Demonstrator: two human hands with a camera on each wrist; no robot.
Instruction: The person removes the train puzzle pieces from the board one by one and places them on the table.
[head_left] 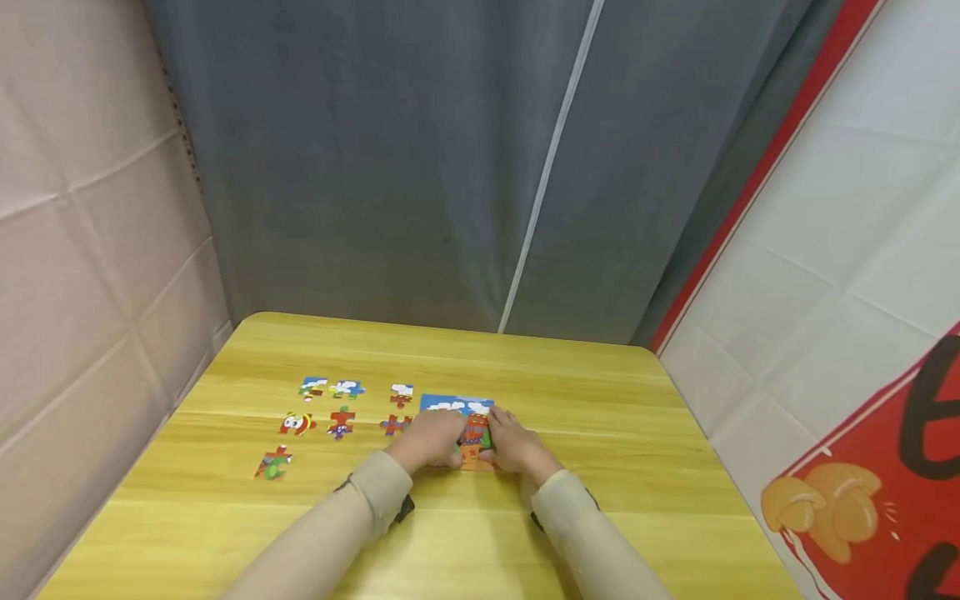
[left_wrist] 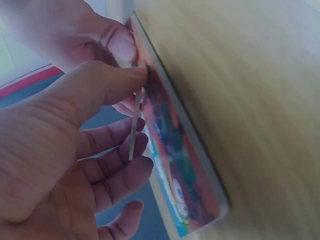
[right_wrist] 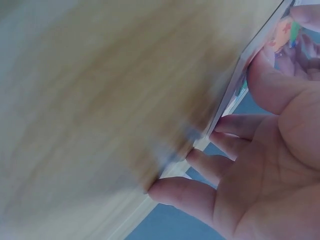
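A picture jigsaw puzzle (head_left: 459,403), blue sky with white clouds above red and orange shapes, lies flat on the table below both hands. In the left wrist view, my left hand (head_left: 431,437) pinches a thin puzzle piece (left_wrist: 134,127) between thumb and fingers, tilted over the puzzle and seen edge-on. The piece's picture is hidden. My right hand (head_left: 515,443) lies along the puzzle's right edge. Its fingers (right_wrist: 187,194) are spread with their tips down by that edge, and its thumb touches the lower part of the puzzle.
Several loose puzzle pieces lie left of the puzzle, among them a green-and-red one (head_left: 272,463), a red one (head_left: 342,422) and a cloud one (head_left: 401,393). The yellow wood-grain table (head_left: 600,500) ends at a grey curtain (head_left: 375,167). A white wall (head_left: 825,250) stands at the right.
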